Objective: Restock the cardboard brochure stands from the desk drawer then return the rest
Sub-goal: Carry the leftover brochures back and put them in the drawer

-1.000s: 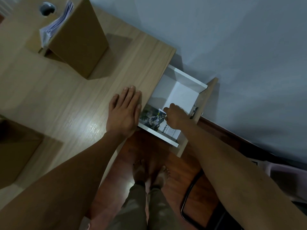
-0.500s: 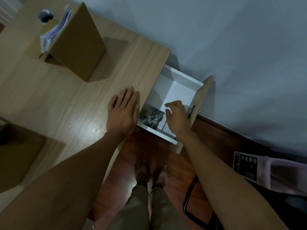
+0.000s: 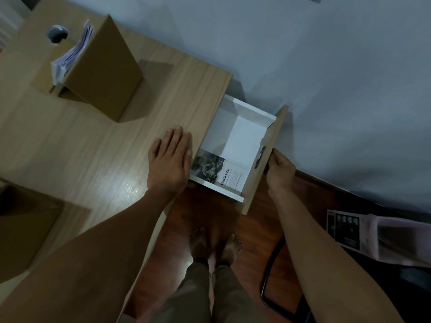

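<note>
The white desk drawer (image 3: 242, 134) stands pulled out at the desk's right end, with its wooden front (image 3: 263, 169) on the right. A brochure (image 3: 218, 170) with a photo and the title "Liceria & Co." lies flat in its near corner. My right hand (image 3: 278, 169) rests against the outer face of the drawer front, fingers curled on it. My left hand (image 3: 169, 162) lies flat on the desk top beside the drawer, holding nothing. A cardboard brochure stand (image 3: 102, 73) filled with leaflets (image 3: 70, 54) sits at the back left of the desk.
A second cardboard stand (image 3: 25, 224) sits at the desk's near left edge. A grey cable hole (image 3: 57, 33) is behind the far stand. On the right are a pink bin (image 3: 401, 238) with a printed sheet (image 3: 344, 231) and a black chair leg (image 3: 270, 283). My bare feet stand on the wooden floor.
My right hand let go of the brochure in the drawer, lifted out and moved right to the outside of the drawer front. The left hand stayed flat on the desk.
</note>
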